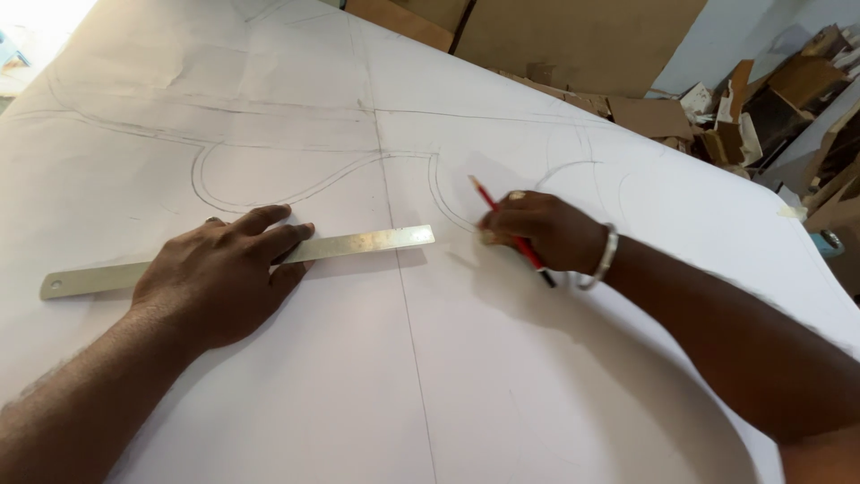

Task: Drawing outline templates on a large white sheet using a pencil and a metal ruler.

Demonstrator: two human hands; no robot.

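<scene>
Big white sheet (430,376) with pencil curves, its near edges cut off by the frame.

Left hand (210,282) lies flat, fingers spread, pressing the metal ruler (367,242) mid-sheet and hiding its middle. Right hand (537,231), just past the ruler's end, pinches a red pencil (488,199); its tip's hidden under the fingers.

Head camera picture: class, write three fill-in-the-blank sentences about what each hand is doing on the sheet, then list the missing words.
1. The left hand presses flat on a metal ____.
2. The right hand grips a ____ pencil.
3. A silver ____ circles the right wrist.
4. Curved outlines are drawn on the large ____ sheet.

Missing words: ruler; red; bangle; white
</scene>
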